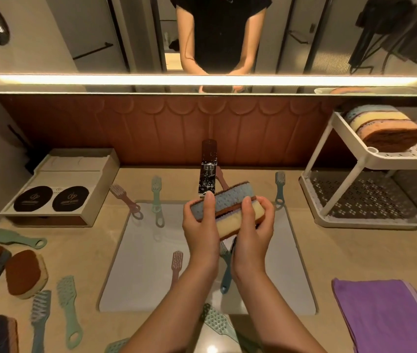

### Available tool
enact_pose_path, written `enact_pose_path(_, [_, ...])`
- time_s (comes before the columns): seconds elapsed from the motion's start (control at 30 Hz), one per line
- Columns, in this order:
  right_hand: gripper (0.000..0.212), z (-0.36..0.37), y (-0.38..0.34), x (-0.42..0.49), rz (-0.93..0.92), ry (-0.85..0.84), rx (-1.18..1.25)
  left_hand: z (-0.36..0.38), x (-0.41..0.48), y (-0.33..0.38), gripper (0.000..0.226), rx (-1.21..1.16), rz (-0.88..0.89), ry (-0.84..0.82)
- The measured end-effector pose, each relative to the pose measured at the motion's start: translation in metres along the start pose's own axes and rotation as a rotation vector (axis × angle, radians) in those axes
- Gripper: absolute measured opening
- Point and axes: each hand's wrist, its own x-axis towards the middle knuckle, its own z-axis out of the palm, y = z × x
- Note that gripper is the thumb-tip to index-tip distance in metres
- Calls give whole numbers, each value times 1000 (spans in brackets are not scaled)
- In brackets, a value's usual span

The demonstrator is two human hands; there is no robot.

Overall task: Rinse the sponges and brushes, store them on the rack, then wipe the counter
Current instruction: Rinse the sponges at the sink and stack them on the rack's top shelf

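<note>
Over the white sink (141, 250), just below the black tap (207, 169), I hold two stacked sponges, a blue one (230, 200) on a yellow one (230, 222), both with brown scouring sides. My left hand (199, 225) grips their left end and my right hand (255, 222) grips the right end. More sponges (380, 128) lie on the top shelf of the white rack (342, 159) at the right. A pink brush (176, 263) and a blue brush (225, 271) lie in the sink. A purple cloth (385, 314) lies at the front right.
Several brushes (67, 309) and brown-faced sponges (24, 273) are spread over the beige counter at the left. More brushes lie along the sink's back edge (156, 189). A white box with two black discs (57, 189) stands at the back left. A mirror spans the wall.
</note>
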Motion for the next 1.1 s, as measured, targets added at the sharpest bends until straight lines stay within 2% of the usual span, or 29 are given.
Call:
enact_pose_path(0.07, [9, -12, -8, 11, 10, -76, -131, -9, 10, 5, 10, 84, 85, -31])
enact_pose_path(0.23, [44, -25, -35, 32, 177, -420, -437, -21, 22, 15, 10, 267, 204, -137])
enact_pose_path(0.3, [51, -20, -35, 30, 264, -501, -446, -19, 22, 16, 9, 306, 212, -191])
enact_pose_path(0.43, [42, -15, -27, 34, 248, -398, -384, -16, 17, 11, 21, 309, 149, -237])
enact_pose_path(0.57, [40, -16, -18, 35, 75, -390, -493, -14, 12, 2, 29, 223, 11, -175])
enact_pose_path(0.63, [30, -15, -14, 33, -11, -389, -517, -12, 16, 0, 41, 253, -1, -111])
enact_pose_path(0.77, [4, -11, -8, 26, -148, -329, -586, -7, 23, 2, 34, 335, 71, -31])
enact_pose_path(0.9, [8, -6, 1, 23, -228, -264, -696, -8, 28, -3, 30, 448, 189, 2])
enact_pose_path(1.1, [18, 4, 20, 30, -245, -289, -768, -8, 38, -14, 40, 534, 224, -12])
